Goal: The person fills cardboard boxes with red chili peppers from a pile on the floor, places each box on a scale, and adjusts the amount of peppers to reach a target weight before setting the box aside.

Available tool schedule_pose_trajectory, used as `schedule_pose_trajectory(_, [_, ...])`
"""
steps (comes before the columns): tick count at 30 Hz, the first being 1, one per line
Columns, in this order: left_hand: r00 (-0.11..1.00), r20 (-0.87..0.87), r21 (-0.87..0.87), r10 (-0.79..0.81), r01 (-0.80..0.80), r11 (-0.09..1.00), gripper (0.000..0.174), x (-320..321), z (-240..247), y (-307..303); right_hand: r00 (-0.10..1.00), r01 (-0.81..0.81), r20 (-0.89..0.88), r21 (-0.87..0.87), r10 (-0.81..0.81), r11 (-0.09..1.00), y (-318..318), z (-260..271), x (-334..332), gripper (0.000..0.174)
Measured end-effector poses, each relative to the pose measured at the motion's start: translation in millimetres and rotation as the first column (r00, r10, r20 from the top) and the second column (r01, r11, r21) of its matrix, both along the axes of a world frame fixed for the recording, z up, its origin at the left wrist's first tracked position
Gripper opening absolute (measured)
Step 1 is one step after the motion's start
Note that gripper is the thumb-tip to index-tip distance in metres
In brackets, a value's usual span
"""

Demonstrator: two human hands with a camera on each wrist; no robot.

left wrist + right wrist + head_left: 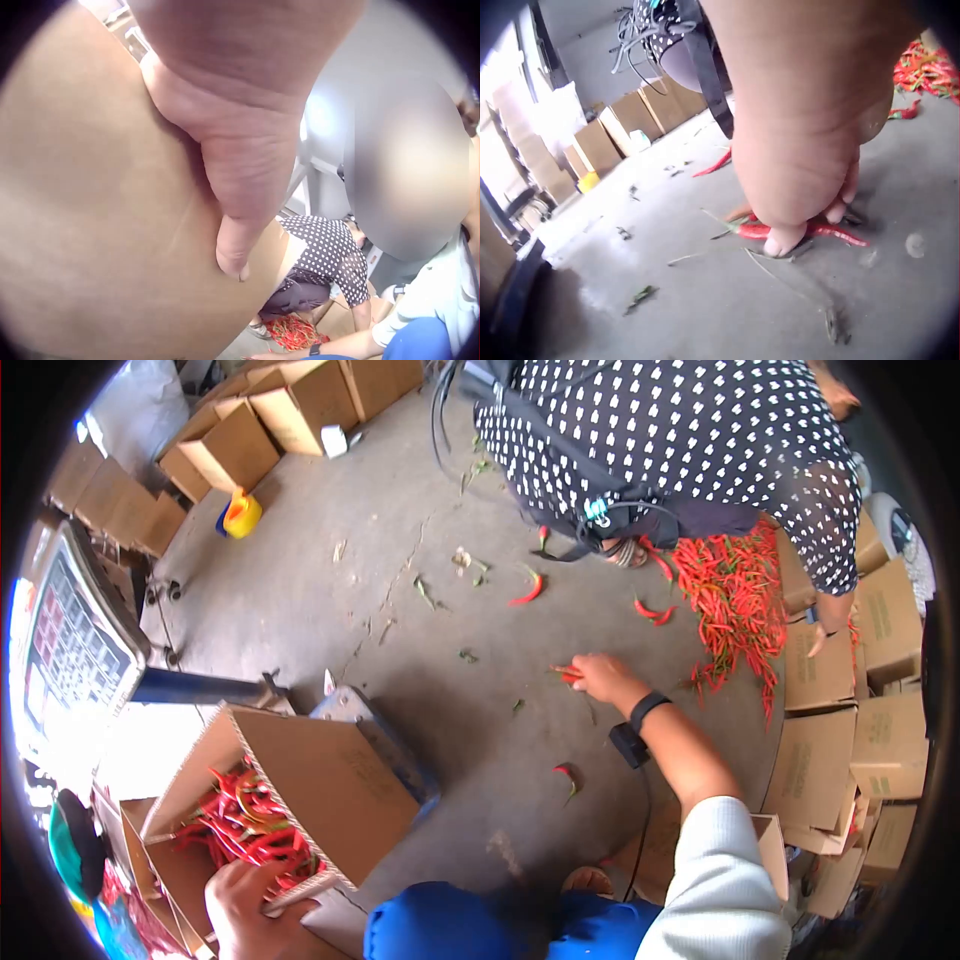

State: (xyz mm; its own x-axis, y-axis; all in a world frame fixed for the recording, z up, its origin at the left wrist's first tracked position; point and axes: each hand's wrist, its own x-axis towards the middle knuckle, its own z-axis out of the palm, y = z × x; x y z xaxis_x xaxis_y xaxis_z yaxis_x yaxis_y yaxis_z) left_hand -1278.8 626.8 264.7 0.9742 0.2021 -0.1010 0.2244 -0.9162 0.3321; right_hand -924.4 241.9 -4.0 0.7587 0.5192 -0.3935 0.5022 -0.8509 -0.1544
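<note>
Low over the concrete floor, my right hand (603, 678) pinches a red chili pepper (568, 673) with a pale green stem. In the right wrist view the red chili pepper (840, 234) sticks out past the fingertips, close against the floor. My left hand (250, 910) grips the near edge of an open cardboard box (320, 780), which holds many red chili peppers (245, 820). A finger (247, 180) lies along the box's cardboard wall (112, 210) in the left wrist view. The rest of that hand's fingers are hidden there.
Another person (660, 440) in a dotted top bends beside a large chili heap (730, 600). Single peppers (527, 588) and stem bits are scattered on the floor. Cardboard boxes (815, 760) line the right side. A scale (80, 630) stands left; yellow tape (241, 515) lies farther back.
</note>
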Motion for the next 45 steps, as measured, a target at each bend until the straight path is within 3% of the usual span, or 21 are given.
schedule_pose_trajectory(3, [0.995, -0.025, 0.023, 0.092, -0.091, 0.996, 0.046, -6, -8, 1, 0.993, -0.080, 0.102, 0.162, 0.064, 0.984, -17, 3, -6, 0.024])
schedule_pose_trajectory(5, [0.996, -0.011, 0.004, 0.090, -0.090, 0.996, 0.050, -6, -11, 1, 0.950, 0.154, -0.303, 0.265, -0.069, 0.952, -18, 25, -27, 0.022])
schedule_pose_trajectory(6, [0.997, -0.011, 0.013, 0.072, -0.071, 0.997, 0.051, -7, -11, 2, 0.934, 0.119, -0.358, 0.327, 0.006, 0.937, -26, 11, -45, 0.019])
schedule_pose_trajectory(9, [0.995, -0.007, 0.029, 0.101, -0.100, 0.995, 0.053, -3, -7, -3, 0.945, -0.146, -0.278, 0.107, 0.171, 0.983, -9, 26, -110, 0.021])
schedule_pose_trajectory(11, [0.986, -0.038, 0.043, 0.163, -0.161, 0.986, 0.054, -2, -3, -5, 0.954, -0.189, -0.232, 0.025, 0.190, 0.982, -3, 8, -130, 0.023])
schedule_pose_trajectory(14, [0.982, -0.041, 0.073, 0.187, -0.183, 0.980, 0.054, -6, -1, -7, 0.941, -0.265, -0.199, 0.065, 0.273, 0.962, -2, -7, -137, 0.022])
schedule_pose_trajectory(17, [0.985, -0.043, 0.086, 0.167, -0.163, 0.983, 0.048, -4, 0, -10, 0.930, -0.303, -0.186, 0.099, 0.317, 0.948, 16, 4, -111, 0.019])
schedule_pose_trajectory(19, [0.983, -0.045, 0.075, 0.180, -0.176, 0.982, 0.044, 3, 4, -15, 0.969, -0.201, -0.083, 0.272, 0.231, 0.941, 43, 21, -56, 0.014])
schedule_pose_trajectory(20, [0.984, -0.047, 0.087, 0.171, -0.166, 0.982, 0.043, 7, 5, -17, 0.958, -0.284, 0.120, 0.284, 0.260, 0.916, 59, 24, -21, 0.014])
schedule_pose_trajectory(21, [0.985, -0.054, 0.102, 0.165, -0.159, 0.982, 0.043, 9, 5, -18, 0.925, -0.318, 0.265, 0.147, 0.272, 0.937, 74, 24, 10, 0.012])
schedule_pose_trajectory(22, [0.984, -0.066, 0.118, 0.163, -0.154, 0.981, 0.043, 11, 7, -18, 0.891, -0.356, 0.352, 0.149, 0.287, 0.923, 83, 17, 42, 0.009])
schedule_pose_trajectory(24, [0.986, -0.071, 0.087, 0.150, -0.143, 0.986, 0.041, 14, 8, -16, 0.881, -0.314, 0.397, 0.084, 0.257, 0.946, 100, 2, 89, 0.009])
schedule_pose_trajectory(27, [0.987, -0.105, 0.079, 0.124, -0.116, 0.990, 0.041, 16, 16, -14, 0.777, -0.519, 0.423, 0.010, 0.467, 0.855, 91, -11, 101, 0.008])
schedule_pose_trajectory(33, [0.990, -0.062, 0.074, 0.123, -0.118, 0.990, 0.040, 5, 14, -21, 0.932, -0.272, 0.212, -0.125, 0.293, 0.954, 74, -21, 70, 0.012])
schedule_pose_trajectory(36, [0.988, -0.011, 0.094, 0.155, -0.154, 0.984, 0.039, -5, 14, -26, 0.974, -0.125, 0.182, -0.049, 0.132, 0.991, 71, -31, 54, 0.016])
schedule_pose_trajectory(37, [0.988, 0.004, 0.095, 0.155, -0.154, 0.983, 0.039, -8, 13, -25, 0.971, -0.162, 0.193, 0.096, 0.141, 0.982, 83, -10, 41, 0.015])
schedule_pose_trajectory(39, [0.986, 0.042, 0.093, 0.160, -0.163, 0.982, 0.039, -11, 12, -25, 0.960, -0.242, 0.225, 0.368, 0.167, 0.898, 115, 49, 5, 0.015])
schedule_pose_trajectory(41, [0.984, 0.042, 0.106, 0.174, -0.177, 0.978, 0.039, -13, 10, -28, 0.921, -0.387, 0.251, 0.672, 0.296, 0.631, 158, 153, -37, 0.020])
schedule_pose_trajectory(42, [0.985, 0.037, 0.117, 0.167, -0.170, 0.979, 0.039, -14, 11, -28, 0.901, -0.429, 0.323, 0.758, 0.289, 0.492, 183, 209, -66, 0.020])
schedule_pose_trajectory(43, [0.984, 0.022, 0.110, 0.175, -0.176, 0.978, 0.039, -15, 13, -29, 0.903, -0.391, 0.249, 0.813, 0.349, 0.431, 197, 258, -89, 0.021])
schedule_pose_trajectory(45, [0.984, 0.082, 0.135, 0.157, -0.167, 0.977, 0.039, -21, 6, -28, 0.792, -0.579, 0.525, 0.807, 0.311, 0.114, 237, 318, -137, 0.024])
